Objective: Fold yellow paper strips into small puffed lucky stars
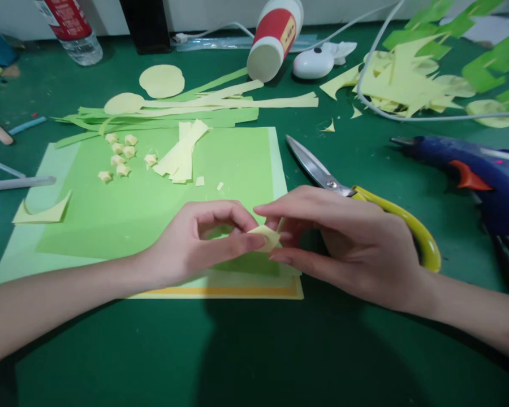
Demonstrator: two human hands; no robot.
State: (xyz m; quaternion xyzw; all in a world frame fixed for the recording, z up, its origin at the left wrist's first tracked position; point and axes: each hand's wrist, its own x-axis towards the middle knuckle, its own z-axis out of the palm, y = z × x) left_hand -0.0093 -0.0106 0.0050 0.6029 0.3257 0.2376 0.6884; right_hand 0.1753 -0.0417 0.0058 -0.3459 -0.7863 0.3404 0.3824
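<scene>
Left hand [190, 244] has the pale folded paper [271, 236] pinched; can't tell if the right hand [350, 243] grips it too. Squeezing too hard could crush it, imo.

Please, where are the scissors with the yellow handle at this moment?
In the head view, the scissors lie right of centre, between the paper sheets and the blue glue gun, partly hidden by the right hand.
</scene>
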